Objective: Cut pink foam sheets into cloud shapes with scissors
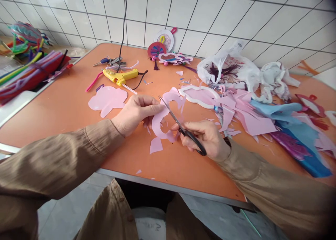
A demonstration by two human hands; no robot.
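My left hand (140,113) pinches the left edge of a curved pink sheet (158,124) between thumb and fingers, above the table. In my right hand (203,138) is a pair of scissors (193,138) with black handles; its blades lie across the sheet and point up and left toward my left thumb. Whether the blades are fully closed I cannot tell. Below the sheet a small pink scrap (156,145) lies on the orange table (126,152). A pink cloud-like cutout (108,99) rests to the left of my left hand.
Behind my left hand lies a yellow glue gun (119,75) with its cord. Pink offcuts (249,114), blue material (294,128) and a white plastic bag (228,66) crowd the right side. Round ornaments (156,50) stand near the tiled wall. Pipe cleaners (28,72) are heaped at far left.
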